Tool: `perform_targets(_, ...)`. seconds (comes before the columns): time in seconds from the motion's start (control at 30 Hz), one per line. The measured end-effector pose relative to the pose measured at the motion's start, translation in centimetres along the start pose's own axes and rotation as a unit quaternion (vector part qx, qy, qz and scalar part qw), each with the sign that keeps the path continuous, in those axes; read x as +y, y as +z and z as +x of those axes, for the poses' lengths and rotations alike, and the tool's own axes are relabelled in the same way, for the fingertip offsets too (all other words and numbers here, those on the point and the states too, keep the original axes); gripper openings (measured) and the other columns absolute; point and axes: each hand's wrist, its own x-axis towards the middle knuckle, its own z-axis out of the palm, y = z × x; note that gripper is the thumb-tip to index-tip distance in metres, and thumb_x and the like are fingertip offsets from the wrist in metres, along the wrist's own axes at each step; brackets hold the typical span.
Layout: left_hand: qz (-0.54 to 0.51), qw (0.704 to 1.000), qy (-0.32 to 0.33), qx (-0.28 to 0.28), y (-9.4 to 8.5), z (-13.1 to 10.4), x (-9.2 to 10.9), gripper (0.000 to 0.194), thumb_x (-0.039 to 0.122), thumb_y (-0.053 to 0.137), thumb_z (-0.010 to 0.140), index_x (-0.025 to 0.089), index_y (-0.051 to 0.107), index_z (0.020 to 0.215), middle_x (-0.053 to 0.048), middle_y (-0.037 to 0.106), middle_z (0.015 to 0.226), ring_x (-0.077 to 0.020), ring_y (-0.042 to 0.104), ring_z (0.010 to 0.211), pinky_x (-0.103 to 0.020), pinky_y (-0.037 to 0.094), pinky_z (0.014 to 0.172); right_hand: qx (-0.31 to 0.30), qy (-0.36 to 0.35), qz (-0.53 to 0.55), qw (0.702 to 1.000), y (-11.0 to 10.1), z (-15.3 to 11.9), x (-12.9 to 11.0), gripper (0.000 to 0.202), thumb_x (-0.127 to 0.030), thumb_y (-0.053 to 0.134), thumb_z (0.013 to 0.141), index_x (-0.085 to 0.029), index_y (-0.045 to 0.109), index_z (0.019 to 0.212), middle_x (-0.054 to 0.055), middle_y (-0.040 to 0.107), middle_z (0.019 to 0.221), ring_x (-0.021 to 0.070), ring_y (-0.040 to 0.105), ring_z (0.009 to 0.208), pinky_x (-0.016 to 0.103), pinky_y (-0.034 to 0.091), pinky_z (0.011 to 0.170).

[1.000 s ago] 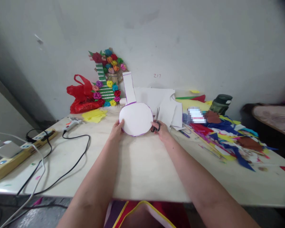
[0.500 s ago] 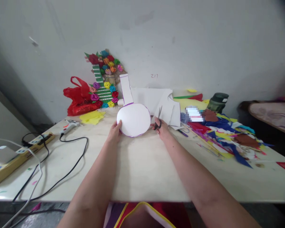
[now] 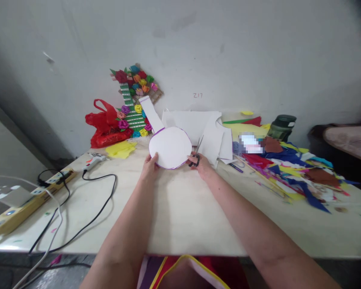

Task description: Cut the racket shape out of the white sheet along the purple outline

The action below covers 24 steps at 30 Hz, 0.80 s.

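A white cutout (image 3: 170, 147) with a rounded body, a long neck and purple-marked edges is held up above the table. My left hand (image 3: 151, 164) grips its lower left edge, thumb on the front face. My right hand (image 3: 198, 162) has black-handled scissors (image 3: 194, 160) in its fingers, blades pointing up, and its fingertips also touch the cutout's lower right edge. The neck tilts up to the left. Behind the cutout, white sheets (image 3: 212, 138) with cut edges lean near the wall.
Left: a power strip (image 3: 24, 202) with cables, a glue gun (image 3: 93, 161), yellow paper (image 3: 120, 149), a red bag (image 3: 104, 124) and a flower-covered green craft (image 3: 135, 119). Right: coloured scraps (image 3: 311, 172), a purple pen (image 3: 236, 167) and a dark green bottle (image 3: 281, 127).
The cutout has turned, its neck tipping further left. My right hand has come to its lower right edge with the scissors still held. The view has shifted slightly.
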Motion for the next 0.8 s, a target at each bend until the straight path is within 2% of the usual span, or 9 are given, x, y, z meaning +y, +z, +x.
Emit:
perform_targets(0.23, -0.044, 0.998, -0.020, -0.050, 1.7, -0.9, -0.5, 0.037, 0.006, 0.066, 0.064, 0.016, 0.058, 0.099, -0.008, 0.064, 0.106, -0.0197, 0.060, 0.094, -0.030, 0.052, 0.079, 0.008, -0.023, 0.018, 1.000, 1.4, -0.7, -0.5, 0.035, -0.026, 0.073, 0.052, -0.016, 0.053, 0.078, -0.001, 0.059, 0.061, 0.0110, 0.055, 0.050, 0.021, 0.044, 0.037)
perform_targets(0.3, -0.047, 0.997, -0.028, -0.048, 2.4, -1.3, -0.8, 0.037, 0.005, 0.066, 0.064, 0.015, 0.058, 0.098, -0.009, 0.064, 0.106, -0.0206, 0.059, 0.097, -0.029, 0.051, 0.080, 0.036, -0.036, 0.019, 0.999, 1.7, -0.7, -0.3, 0.033, -0.024, 0.073, 0.050, -0.017, 0.052, 0.074, -0.003, 0.056, 0.058, 0.0091, 0.051, 0.046, 0.020, 0.043, 0.034)
perform_targets(0.43, -0.033, 0.996, -0.052, -0.066, 3.1, -2.0, -1.2, 0.038, 0.006, 0.067, 0.064, 0.014, 0.057, 0.100, -0.010, 0.064, 0.106, -0.0213, 0.059, 0.098, -0.028, 0.052, 0.080, 0.116, -0.062, 0.008, 0.991, 1.6, -0.3, 0.1, 0.032, -0.024, 0.072, 0.049, -0.018, 0.051, 0.072, -0.006, 0.051, 0.051, 0.0068, 0.042, 0.037, 0.018, 0.031, 0.026)
perform_targets(0.5, -0.017, 0.994, -0.073, -0.082, 3.1, -2.2, -1.2, 0.037, 0.012, 0.066, 0.066, 0.015, 0.057, 0.102, -0.010, 0.064, 0.105, -0.0222, 0.060, 0.096, -0.031, 0.054, 0.077, 0.131, -0.070, 0.008, 0.989, 1.1, -0.1, -0.1, 0.033, -0.024, 0.072, 0.047, -0.018, 0.052, 0.073, -0.007, 0.049, 0.048, 0.0060, 0.039, 0.035, 0.018, 0.027, 0.025)
perform_targets(0.63, 0.018, 0.993, -0.092, -0.069, 2.2, -1.5, -0.8, 0.029, 0.025, 0.060, 0.073, 0.014, 0.057, 0.100, -0.010, 0.066, 0.098, -0.0244, 0.062, 0.091, -0.034, 0.056, 0.070, 0.094, -0.086, -0.017, 0.992, -0.2, 0.1, -1.0, 0.036, -0.023, 0.072, 0.045, -0.017, 0.055, 0.077, -0.007, 0.050, 0.050, 0.0063, 0.040, 0.037, 0.018, 0.027, 0.026)
perform_targets(0.73, 0.071, 0.992, -0.086, -0.054, 1.4, -0.8, -0.5, 0.022, 0.021, 0.063, 0.071, 0.012, 0.060, 0.090, -0.010, 0.068, 0.080, -0.0240, 0.064, 0.077, -0.032, 0.056, 0.060, 0.088, -0.091, -0.019, 0.992, -0.7, 0.0, -1.5, 0.038, -0.021, 0.072, 0.046, -0.017, 0.057, 0.081, -0.006, 0.052, 0.053, 0.0074, 0.043, 0.039, 0.018, 0.028, 0.027)
perform_targets(0.8, 0.083, 0.993, -0.078, -0.043, 1.2, -0.7, -0.4, 0.019, 0.019, 0.065, 0.070, 0.012, 0.060, 0.086, -0.008, 0.067, 0.071, -0.0197, 0.063, 0.064, -0.029, 0.055, 0.053, 0.099, -0.082, 0.006, 0.992, -0.6, -0.1, -1.7, 0.039, -0.021, 0.071, 0.049, -0.017, 0.056, 0.084, -0.005, 0.054, 0.054, 0.0084, 0.046, 0.040, 0.018, 0.030, 0.027)
